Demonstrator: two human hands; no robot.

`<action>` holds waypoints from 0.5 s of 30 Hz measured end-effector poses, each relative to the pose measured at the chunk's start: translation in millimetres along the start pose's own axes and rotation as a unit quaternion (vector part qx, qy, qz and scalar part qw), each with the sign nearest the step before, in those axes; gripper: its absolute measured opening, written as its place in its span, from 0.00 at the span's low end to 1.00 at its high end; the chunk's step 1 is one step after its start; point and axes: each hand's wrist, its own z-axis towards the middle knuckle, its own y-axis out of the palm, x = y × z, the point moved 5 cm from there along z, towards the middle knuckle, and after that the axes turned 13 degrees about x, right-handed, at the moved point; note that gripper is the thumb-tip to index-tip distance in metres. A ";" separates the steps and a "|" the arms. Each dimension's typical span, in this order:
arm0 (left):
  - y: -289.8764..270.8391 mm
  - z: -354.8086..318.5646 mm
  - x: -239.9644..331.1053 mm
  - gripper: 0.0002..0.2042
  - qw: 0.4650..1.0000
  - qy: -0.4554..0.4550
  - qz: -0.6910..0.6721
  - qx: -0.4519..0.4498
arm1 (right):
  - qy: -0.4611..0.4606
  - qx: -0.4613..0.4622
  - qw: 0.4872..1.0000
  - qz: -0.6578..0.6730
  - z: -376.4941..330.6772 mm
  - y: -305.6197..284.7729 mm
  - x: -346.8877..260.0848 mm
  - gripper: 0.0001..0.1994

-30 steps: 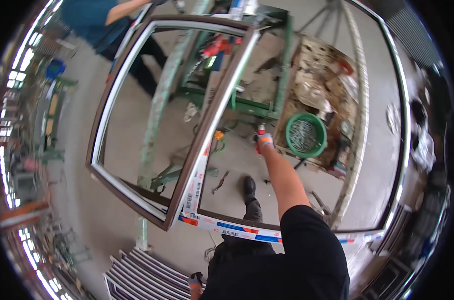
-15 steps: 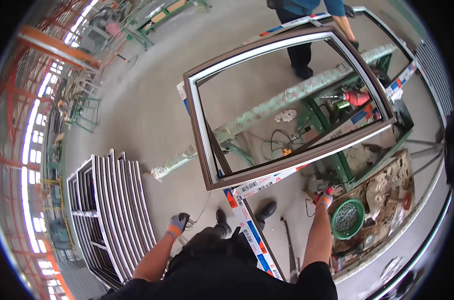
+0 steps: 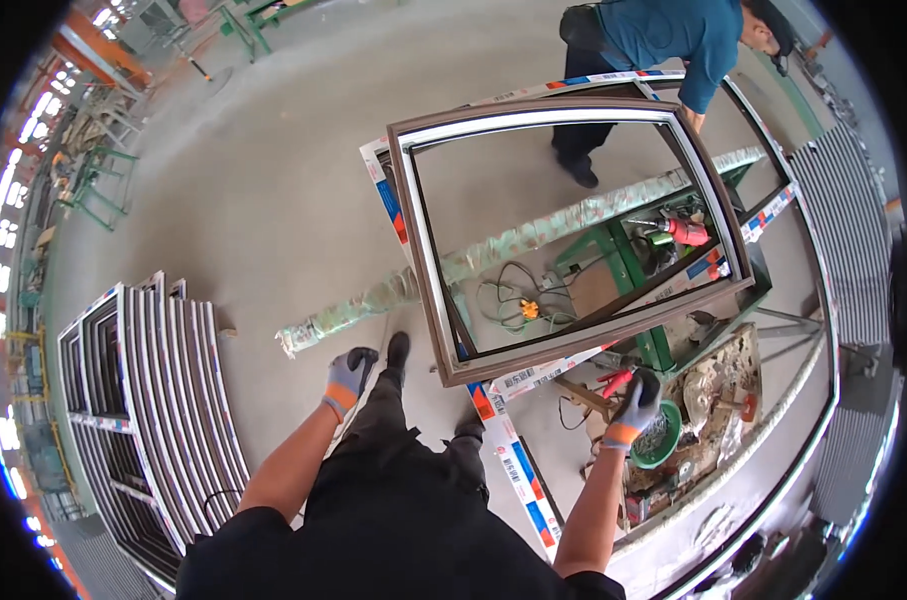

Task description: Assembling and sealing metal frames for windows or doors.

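My left hand (image 3: 351, 380), in a grey glove with an orange cuff, hangs over the floor left of the brown window frame. Its dark fingertips are curled in, and I cannot make out anything inside them. My right hand (image 3: 635, 410), gloved alike, is raised beside the green bowl (image 3: 670, 450) of small metal fasteners. Its fingers are closed, and their contents are hidden. Just left of it is a red-handled tool (image 3: 613, 383); I cannot tell whether they touch. The brown and white rectangular window frame (image 3: 593, 340) lies in front of me, across a larger tape-wrapped frame (image 3: 518, 465).
A co-worker (image 3: 663, 40) bends over the far right. A wrapped green beam (image 3: 533, 230) runs beneath the frames. A red drill (image 3: 685, 232) sits on a green stand. Stacked frames (image 3: 163, 400) stand at left; a cluttered board (image 3: 723, 390) lies right. Cords (image 3: 513, 300) trail below.
My right hand has drawn back from the red-handled tool and come up closer to me. My left hand has risen slightly. My view has shifted, and the co-worker leans further in.
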 end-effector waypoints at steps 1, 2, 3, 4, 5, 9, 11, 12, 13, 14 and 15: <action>5.0 19.1 -1.2 0.09 1.000 0.000 -0.007 -0.011 | -0.020 -0.059 0.998 -0.023 -15.3 35.0 -42.0 0.10; 10.2 37.7 -6.1 0.09 0.998 0.001 -0.050 -0.023 | -0.050 -0.098 0.993 -0.052 -30.7 67.8 -64.1 0.11; 12.4 55.2 -9.8 0.09 0.995 0.000 -0.093 -0.035 | -0.078 -0.138 0.984 -0.082 -48.5 101.0 -85.1 0.12; 18.5 80.9 -8.1 0.09 0.994 0.002 -0.099 -0.046 | -0.086 -0.171 0.974 -0.117 -67.8 140.7 -104.8 0.13; 23.4 96.1 -6.8 0.09 0.989 0.004 -0.135 -0.057 | -0.091 -0.208 0.962 -0.154 -89.8 174.8 -121.1 0.14; 46.2 143.1 6.3 0.09 0.973 0.024 -0.187 -0.134 | -0.154 -0.290 0.904 -0.274 -146.0 291.9 -146.7 0.22; 45.1 161.7 -4.8 0.09 0.971 0.013 -0.192 -0.138 | -0.157 -0.340 0.849 -0.373 -173.8 344.3 -145.9 0.28; 47.2 165.8 -3.0 0.09 0.971 0.003 -0.185 -0.151 | -0.148 -0.346 0.830 -0.412 -181.9 361.1 -140.2 0.30; 48.7 169.4 -0.6 0.09 0.970 -0.005 -0.178 -0.163 | -0.138 -0.351 0.810 -0.449 -188.5 374.2 -135.9 0.31; 47.4 171.5 4.0 0.09 0.960 -0.005 -0.214 -0.182 | -0.124 -0.368 0.786 -0.481 -197.4 381.5 -144.5 0.30; 46.7 174.7 8.5 0.09 0.957 -0.002 -0.216 -0.192 | -0.121 -0.359 0.788 -0.485 -199.3 385.5 -142.3 0.30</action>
